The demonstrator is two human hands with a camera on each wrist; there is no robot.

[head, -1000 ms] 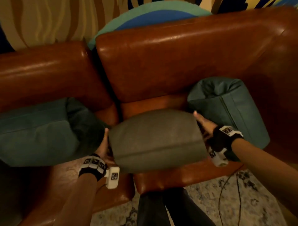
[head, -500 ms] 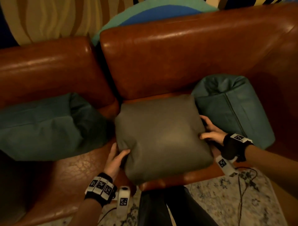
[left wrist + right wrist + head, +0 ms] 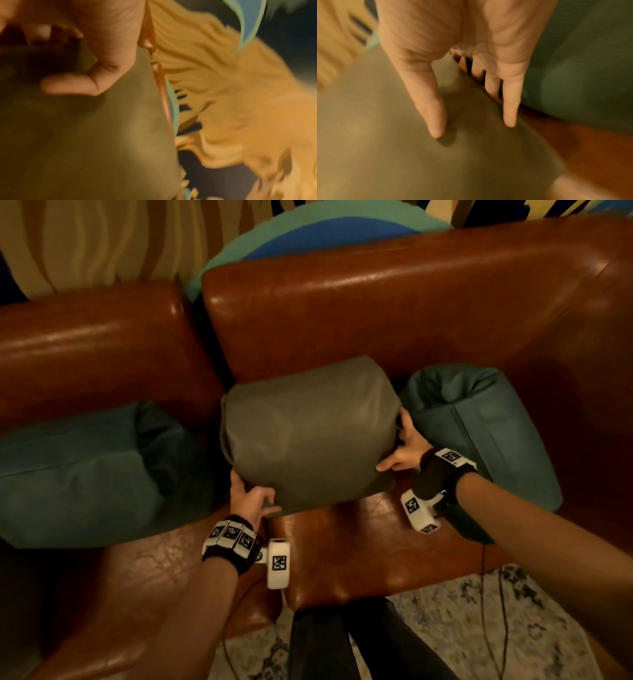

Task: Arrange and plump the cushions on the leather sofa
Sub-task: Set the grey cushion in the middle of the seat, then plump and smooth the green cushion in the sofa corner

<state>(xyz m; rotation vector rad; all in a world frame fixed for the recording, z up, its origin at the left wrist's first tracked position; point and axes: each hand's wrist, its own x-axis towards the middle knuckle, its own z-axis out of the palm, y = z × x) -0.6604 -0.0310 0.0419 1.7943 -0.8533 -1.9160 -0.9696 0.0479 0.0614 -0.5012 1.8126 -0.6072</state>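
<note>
A grey-olive cushion [image 3: 308, 433] stands tilted against the backrest of the brown leather sofa [image 3: 394, 309], over the right seat. My left hand [image 3: 253, 494] grips its lower left corner, thumb on the front and fingers underneath. My right hand [image 3: 394, 445] pinches its right edge, thumb in front, fingers behind. Up close, the left wrist view shows the left hand [image 3: 51, 56] on the cushion [image 3: 85, 135]; the right wrist view shows the right hand [image 3: 473, 127] on the cushion [image 3: 402, 148]. One teal cushion [image 3: 85, 470] lies on the left seat; another teal cushion [image 3: 479, 422] leans at the right.
The bare front of the right seat [image 3: 359, 549] shows below the grey cushion. A patterned rug [image 3: 513, 628] and a thin dark cable [image 3: 483, 594] lie before the sofa, beside my dark trouser legs [image 3: 342, 645]. A round blue-green shape [image 3: 308, 231] rises behind the backrest.
The grey cushion, held between my palms and then laid flat on the seat, now stands tipped up against the backrest. Both hands have shifted to grip its lower left corner and right edge.
</note>
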